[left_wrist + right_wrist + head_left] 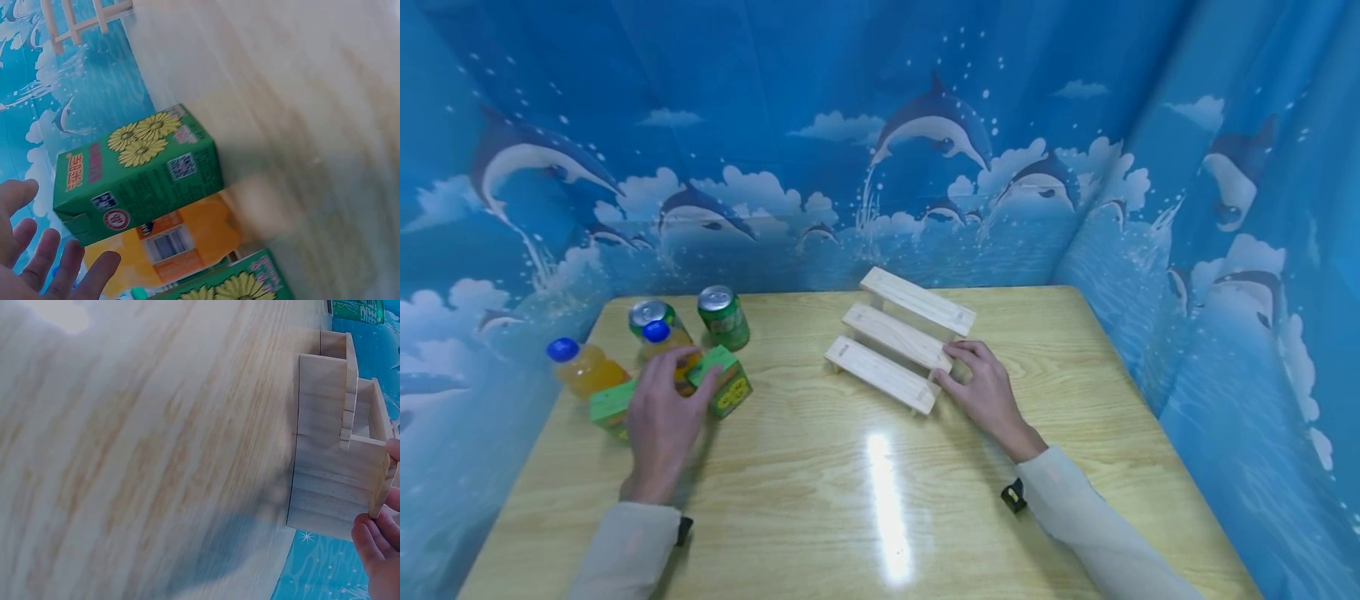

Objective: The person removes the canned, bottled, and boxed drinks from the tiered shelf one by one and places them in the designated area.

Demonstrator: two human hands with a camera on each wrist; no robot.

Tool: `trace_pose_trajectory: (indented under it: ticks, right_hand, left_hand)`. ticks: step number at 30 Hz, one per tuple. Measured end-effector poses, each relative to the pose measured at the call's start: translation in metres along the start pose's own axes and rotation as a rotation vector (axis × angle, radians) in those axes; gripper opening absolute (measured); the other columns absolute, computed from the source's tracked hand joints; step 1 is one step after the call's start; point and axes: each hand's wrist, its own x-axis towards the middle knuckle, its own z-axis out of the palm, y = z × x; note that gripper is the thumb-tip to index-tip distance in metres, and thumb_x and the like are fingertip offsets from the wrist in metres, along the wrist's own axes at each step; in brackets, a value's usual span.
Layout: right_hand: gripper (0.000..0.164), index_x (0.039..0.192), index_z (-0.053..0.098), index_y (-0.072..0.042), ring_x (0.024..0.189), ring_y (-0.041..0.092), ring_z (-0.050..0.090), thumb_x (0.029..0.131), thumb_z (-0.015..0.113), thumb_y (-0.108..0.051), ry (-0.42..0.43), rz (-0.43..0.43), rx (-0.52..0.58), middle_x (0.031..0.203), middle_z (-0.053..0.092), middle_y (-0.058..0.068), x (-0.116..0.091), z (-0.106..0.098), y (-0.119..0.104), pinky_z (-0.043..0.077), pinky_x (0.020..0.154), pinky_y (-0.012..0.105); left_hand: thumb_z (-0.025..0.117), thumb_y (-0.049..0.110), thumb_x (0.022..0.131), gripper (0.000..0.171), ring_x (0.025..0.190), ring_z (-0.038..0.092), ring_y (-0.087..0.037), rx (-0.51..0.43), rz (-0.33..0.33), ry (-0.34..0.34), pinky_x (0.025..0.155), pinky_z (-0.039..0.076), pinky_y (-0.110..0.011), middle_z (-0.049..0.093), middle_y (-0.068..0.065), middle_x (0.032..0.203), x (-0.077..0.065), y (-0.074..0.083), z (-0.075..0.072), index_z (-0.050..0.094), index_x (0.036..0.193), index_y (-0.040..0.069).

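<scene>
My left hand (664, 417) hovers over the drinks at the left of the table, thumb and fingers spread about the top of a green drink carton (724, 383) with yellow flowers on it. In the left wrist view, loosely extended fingers (103, 272) lie beside a carton (140, 181); whether they touch it I cannot tell. An orange drink bottle (187, 240) shows behind that carton. My right hand (985, 390) pinches the right end of the middle step of a three-step wooden display stand (898, 335). In the right wrist view, fingertips (369, 540) grip the step's board edge.
A second green carton (610, 408) stands left of my left hand. Two orange bottles with blue caps, one at the far left (591, 371), and two green cans, one farther right (724, 318), stand nearby. A dolphin-print curtain (820, 167) surrounds the wooden table (820, 517).
</scene>
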Motion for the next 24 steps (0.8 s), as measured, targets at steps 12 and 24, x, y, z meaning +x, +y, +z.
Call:
trace_pose_trajectory:
  ticks: [12,24]
  right_hand:
    - [0.038,0.128,0.077,0.003,0.124,0.04,0.069,0.098,0.083,-0.019,0.058,-0.022,0.008,0.133,0.071,0.021,0.001,-0.004,0.001,0.058,0.108,0.058]
    - [0.023,0.118,0.08,-0.002,0.106,0.041,0.075,0.1,0.08,-0.015,0.116,-0.033,0.006,0.118,0.079,0.018,0.008,-0.024,0.0,0.064,0.093,0.056]
  left_hand:
    - [0.083,0.018,0.099,0.034,0.104,0.07,-0.039,0.054,0.109,0.033,0.076,0.055,-0.05,0.075,-0.019,0.123,0.017,0.017,-0.012,0.071,0.128,0.003]
    - [0.083,0.02,0.1,0.036,0.097,0.069,-0.038,0.103,0.161,-0.067,0.076,0.057,-0.054,0.074,-0.018,0.119,0.038,0.042,-0.017,0.071,0.131,0.005]
